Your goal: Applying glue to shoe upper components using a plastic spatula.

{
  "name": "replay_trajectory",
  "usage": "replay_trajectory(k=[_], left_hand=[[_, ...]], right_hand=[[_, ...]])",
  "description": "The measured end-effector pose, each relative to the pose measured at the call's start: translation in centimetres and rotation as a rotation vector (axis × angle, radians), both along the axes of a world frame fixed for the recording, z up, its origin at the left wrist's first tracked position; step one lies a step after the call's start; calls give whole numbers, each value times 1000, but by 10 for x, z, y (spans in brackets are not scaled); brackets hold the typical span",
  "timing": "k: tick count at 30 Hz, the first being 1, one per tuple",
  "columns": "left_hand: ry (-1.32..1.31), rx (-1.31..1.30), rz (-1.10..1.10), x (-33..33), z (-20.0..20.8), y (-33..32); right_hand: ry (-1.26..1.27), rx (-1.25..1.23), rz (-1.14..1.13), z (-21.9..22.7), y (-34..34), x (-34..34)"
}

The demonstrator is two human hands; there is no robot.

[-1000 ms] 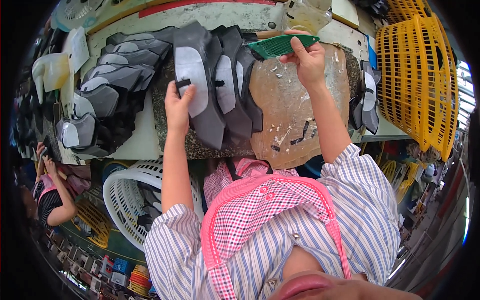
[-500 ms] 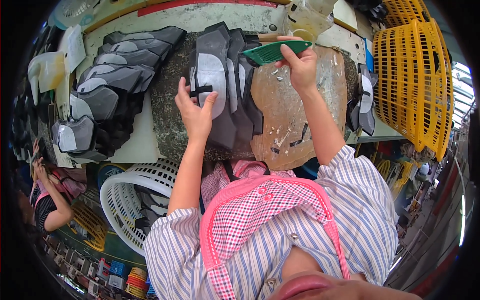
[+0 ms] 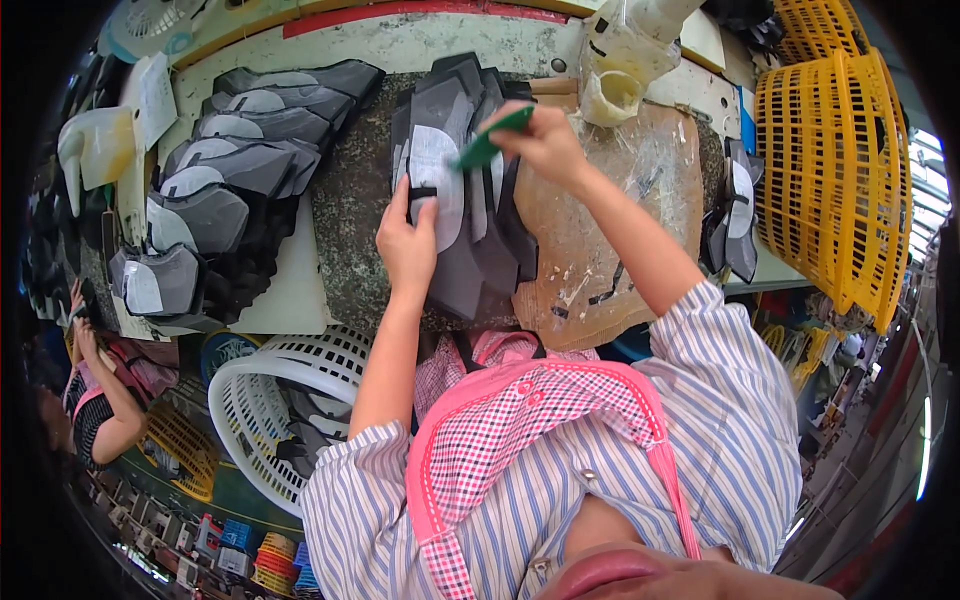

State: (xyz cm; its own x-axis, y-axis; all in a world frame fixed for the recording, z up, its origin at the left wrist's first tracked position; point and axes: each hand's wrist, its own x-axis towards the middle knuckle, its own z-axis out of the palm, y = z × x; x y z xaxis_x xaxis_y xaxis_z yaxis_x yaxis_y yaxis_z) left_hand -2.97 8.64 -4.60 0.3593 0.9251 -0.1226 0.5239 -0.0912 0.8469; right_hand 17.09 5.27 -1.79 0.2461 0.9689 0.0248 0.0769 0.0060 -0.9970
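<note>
A stack of dark grey, angular cut pieces lies on the work surface, the top one bearing a pale whitish oval patch. My left hand rests at the lower left of this patch. Between its thumb and index finger is a short black strip, lying against the patch. My right hand grips a flat green brush, blurred by motion. The brush's lower end meets the right part of the patch; its tip is too smeared to make out.
Overlapping grey pieces line the left. A brown cardboard sheet lies right of the stack, below a cloudy plastic container. Yellow baskets stand at the right, a white basket below the table. Another person's arm shows far left.
My right hand has come left and down, bringing the green brush from above the cardboard onto the patch. My left hand's fingers have drawn in around the black strip.
</note>
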Motion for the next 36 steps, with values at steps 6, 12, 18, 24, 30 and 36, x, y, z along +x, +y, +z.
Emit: replay_trajectory(k=[6, 12, 18, 24, 30, 36], left_hand=[[108, 77, -90, -10, 7, -29], [209, 297, -20, -5, 10, -28], [37, 47, 64, -4, -5, -34], [19, 209, 57, -8, -3, -41], [-62, 40, 54, 1, 1, -42], [-300, -298, 97, -1, 8, -40]], right_hand=[[-514, -56, -335, -22, 34, 24], [-651, 113, -336, -19, 32, 13], [-348, 144, 70, -7, -46, -18], [-75, 120, -407, 29, -68, 38], [-891, -79, -727, 3, -79, 131], [-489, 132, -698, -24, -94, 141]])
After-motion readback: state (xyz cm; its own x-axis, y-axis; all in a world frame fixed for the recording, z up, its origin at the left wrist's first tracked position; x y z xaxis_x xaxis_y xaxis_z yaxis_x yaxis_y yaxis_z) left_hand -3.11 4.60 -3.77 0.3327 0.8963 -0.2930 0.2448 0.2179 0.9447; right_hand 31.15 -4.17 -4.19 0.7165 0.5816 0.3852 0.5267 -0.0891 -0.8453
